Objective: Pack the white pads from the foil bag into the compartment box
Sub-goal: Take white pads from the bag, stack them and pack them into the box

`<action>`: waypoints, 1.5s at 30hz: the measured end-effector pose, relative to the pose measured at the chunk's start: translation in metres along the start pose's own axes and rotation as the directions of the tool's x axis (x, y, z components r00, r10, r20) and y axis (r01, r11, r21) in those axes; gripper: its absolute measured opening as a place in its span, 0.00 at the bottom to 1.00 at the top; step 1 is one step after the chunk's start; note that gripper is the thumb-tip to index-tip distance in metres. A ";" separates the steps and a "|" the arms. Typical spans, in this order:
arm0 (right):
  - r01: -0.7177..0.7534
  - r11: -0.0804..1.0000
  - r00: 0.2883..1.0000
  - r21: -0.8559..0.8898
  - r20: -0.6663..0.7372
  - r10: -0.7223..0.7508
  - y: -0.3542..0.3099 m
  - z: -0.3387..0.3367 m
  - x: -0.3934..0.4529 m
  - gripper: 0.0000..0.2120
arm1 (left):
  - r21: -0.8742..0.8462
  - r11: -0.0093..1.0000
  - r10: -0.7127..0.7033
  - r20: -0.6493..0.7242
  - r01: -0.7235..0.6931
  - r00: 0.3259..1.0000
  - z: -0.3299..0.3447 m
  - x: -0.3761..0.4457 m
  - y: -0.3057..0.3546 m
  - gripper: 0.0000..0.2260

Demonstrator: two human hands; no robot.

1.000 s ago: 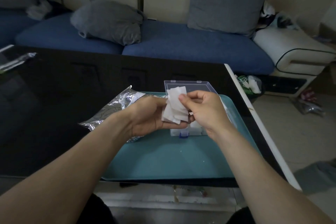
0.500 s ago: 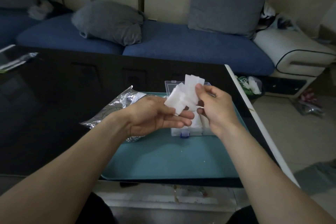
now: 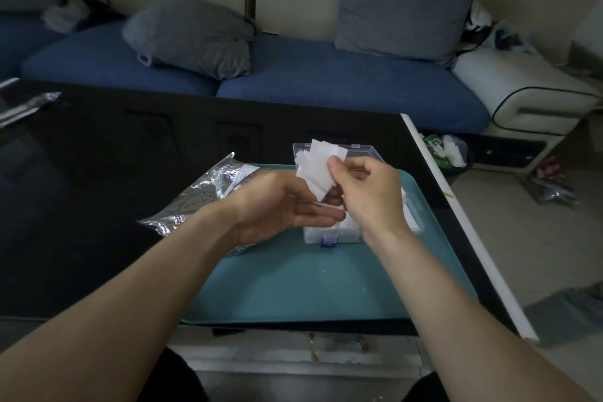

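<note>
You've got a small fan of white pads (image 3: 318,170) up at centre frame, thin, square-cut, overlapping, tilted and raised above the compartment box (image 3: 329,233). That box is clear plastic with a blue latch at its near edge, lid standing open behind, more white pads showing inside. The foil bag (image 3: 195,202) lies crumpled and silver just left of centre, flat, its mouth pointing toward the upper right.

No legible text (bag print blurred)
</note>
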State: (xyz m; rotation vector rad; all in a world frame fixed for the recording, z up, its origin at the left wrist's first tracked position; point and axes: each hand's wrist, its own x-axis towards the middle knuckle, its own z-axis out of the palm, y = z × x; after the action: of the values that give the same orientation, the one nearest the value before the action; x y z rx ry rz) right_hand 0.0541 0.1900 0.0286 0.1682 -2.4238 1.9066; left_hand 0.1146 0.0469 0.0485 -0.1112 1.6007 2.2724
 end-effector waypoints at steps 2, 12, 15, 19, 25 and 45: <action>0.101 0.989 0.995 -0.107 -0.013 -0.103 0.001 -0.001 0.000 0.09 | -0.017 1.000 0.012 0.006 -0.011 1.000 -0.001 -0.002 0.000 0.18; 0.227 0.972 0.952 -0.064 0.224 -0.207 -0.011 -0.010 -0.001 0.17 | 0.085 0.988 0.133 -0.052 -0.129 0.990 -0.007 -0.005 -0.002 0.08; 0.324 0.938 0.913 -0.120 0.298 -0.277 -0.009 -0.016 0.004 0.16 | 0.182 0.978 0.103 -0.017 -0.098 0.995 -0.006 -0.008 -0.001 0.11; 0.345 0.933 0.898 -0.103 0.326 -0.296 -0.007 -0.021 0.006 0.10 | 0.266 0.962 0.088 -0.095 -0.060 0.992 -0.004 -0.008 -0.003 0.10; 0.464 0.882 0.859 -0.080 0.286 -0.426 -0.018 -0.019 -0.003 0.10 | 0.470 0.882 0.132 -0.208 -0.019 0.969 0.000 -0.002 -0.006 0.04; 0.090 0.974 0.991 0.206 0.076 -0.108 -0.014 -0.020 0.003 0.09 | 0.433 0.898 0.115 -0.058 -0.079 0.992 0.004 -0.003 -0.006 0.10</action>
State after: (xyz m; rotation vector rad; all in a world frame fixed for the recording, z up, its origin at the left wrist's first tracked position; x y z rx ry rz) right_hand 0.0528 0.2064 0.0477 0.3811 -2.2199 2.1398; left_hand 0.1194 0.0516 0.0456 -0.0107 2.1552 1.9428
